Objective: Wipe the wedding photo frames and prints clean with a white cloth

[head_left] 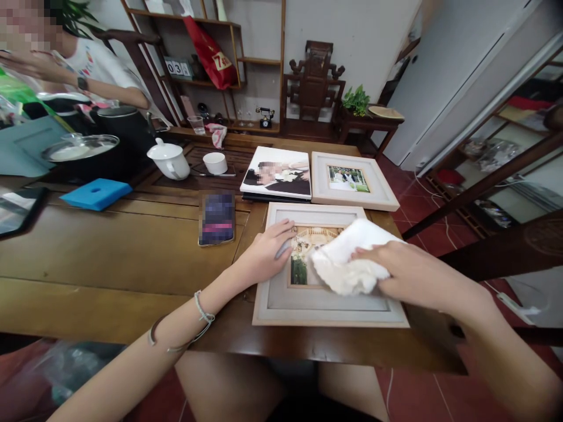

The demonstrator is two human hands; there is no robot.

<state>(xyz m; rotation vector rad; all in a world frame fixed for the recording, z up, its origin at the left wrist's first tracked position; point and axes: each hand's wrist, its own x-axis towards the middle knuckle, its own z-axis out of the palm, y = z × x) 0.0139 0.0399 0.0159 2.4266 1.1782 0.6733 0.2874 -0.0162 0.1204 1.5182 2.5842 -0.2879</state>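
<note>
A pale wooden picture frame lies flat at the near edge of the brown table, a photo in its middle. My left hand rests on the frame's left side, fingers stretched out and holding nothing. In my right hand is a white cloth, bunched and pressed onto the right part of the photo, covering much of it. Just beyond lie a photo album with a couple on its cover and a second picture frame.
The wooden table also bears a phone, a blue block, a white lidded cup, a small white bowl and a black pot. Another person sits at the far left. Shelves stand behind.
</note>
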